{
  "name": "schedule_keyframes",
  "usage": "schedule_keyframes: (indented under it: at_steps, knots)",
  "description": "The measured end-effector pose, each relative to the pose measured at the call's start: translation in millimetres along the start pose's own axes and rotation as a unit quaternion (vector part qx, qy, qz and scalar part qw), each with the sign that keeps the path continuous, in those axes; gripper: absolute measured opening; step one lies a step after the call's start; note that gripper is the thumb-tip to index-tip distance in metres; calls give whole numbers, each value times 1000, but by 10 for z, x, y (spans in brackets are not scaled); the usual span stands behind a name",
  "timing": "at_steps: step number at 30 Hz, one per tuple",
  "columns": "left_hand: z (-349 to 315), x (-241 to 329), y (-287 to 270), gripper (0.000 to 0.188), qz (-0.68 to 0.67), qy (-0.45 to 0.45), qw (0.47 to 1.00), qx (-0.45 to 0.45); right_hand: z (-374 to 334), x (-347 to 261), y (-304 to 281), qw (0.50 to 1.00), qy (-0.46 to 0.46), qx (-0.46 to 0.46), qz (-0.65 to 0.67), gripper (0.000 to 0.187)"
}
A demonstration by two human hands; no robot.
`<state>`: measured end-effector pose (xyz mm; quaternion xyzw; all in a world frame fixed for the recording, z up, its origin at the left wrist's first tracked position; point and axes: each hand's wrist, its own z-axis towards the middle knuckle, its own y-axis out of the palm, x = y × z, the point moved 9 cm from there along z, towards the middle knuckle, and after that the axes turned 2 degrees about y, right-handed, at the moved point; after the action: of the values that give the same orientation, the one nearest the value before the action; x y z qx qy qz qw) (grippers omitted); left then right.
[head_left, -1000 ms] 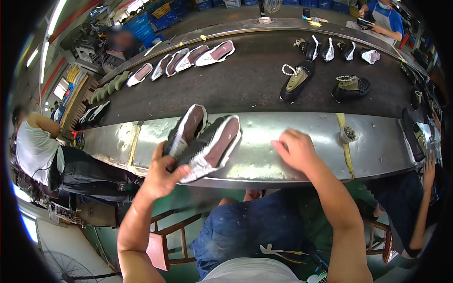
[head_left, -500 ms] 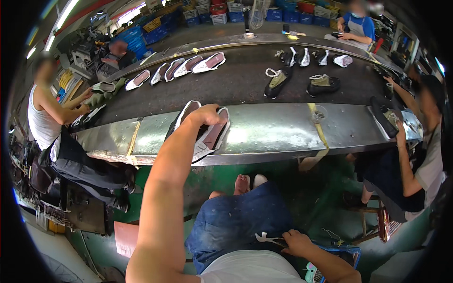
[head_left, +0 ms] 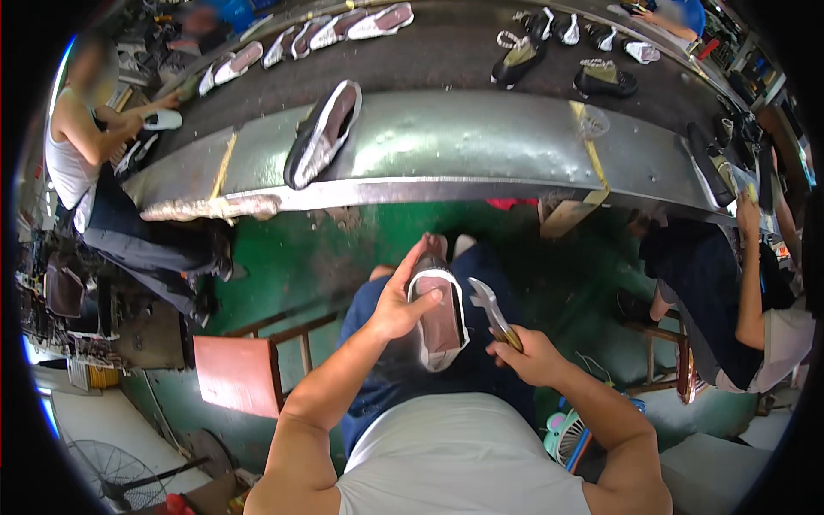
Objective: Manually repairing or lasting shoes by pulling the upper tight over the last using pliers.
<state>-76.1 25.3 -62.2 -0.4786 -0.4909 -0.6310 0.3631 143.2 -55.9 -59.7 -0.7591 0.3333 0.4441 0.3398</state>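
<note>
Over my lap, my left hand [head_left: 399,311] grips a shoe [head_left: 439,333] with a brownish insole and a white rim. The thumb reaches inside the opening, and the other fingers wrap round its outer side, partly hidden. Just right of the shoe, my right hand [head_left: 530,356] is closed round the handles of metal pliers [head_left: 491,306]. The pliers' jaws point up and away, apart from the shoe. A similar black shoe with a white rim [head_left: 324,137] lies on the metal bench ledge [head_left: 446,146] ahead of me.
A dark belt [head_left: 412,64] beyond the ledge carries several shoes. One co-worker [head_left: 81,137] stands at the left, another [head_left: 772,318] sits at the right, and a third [head_left: 682,17] is at the far right. A stool [head_left: 236,373] and a small fan [head_left: 566,433] flank me.
My left hand has brought one shoe from the bench ledge back over my lap; the other shoe stays there. My right hand has raised the pliers beside it. The view has tilted down.
</note>
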Motion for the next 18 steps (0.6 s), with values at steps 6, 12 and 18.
schedule_keyframes:
  at_steps: [6, 12, 18]
  knots:
    - [-147, -178, -33, 63, 20, -52, 998, -4, 69, 91, 470, 979, 109, -98, 142, 33]
    - [-157, -115, -116, 45, 84, -51, 995, 35, 171, 25, 678, 956, 118, -86, 256, 23]
    - [-187, -315, -100, 41, 121, -42, 992, 21, 508, -743, -235, 930, -151, 158, 295, 26]
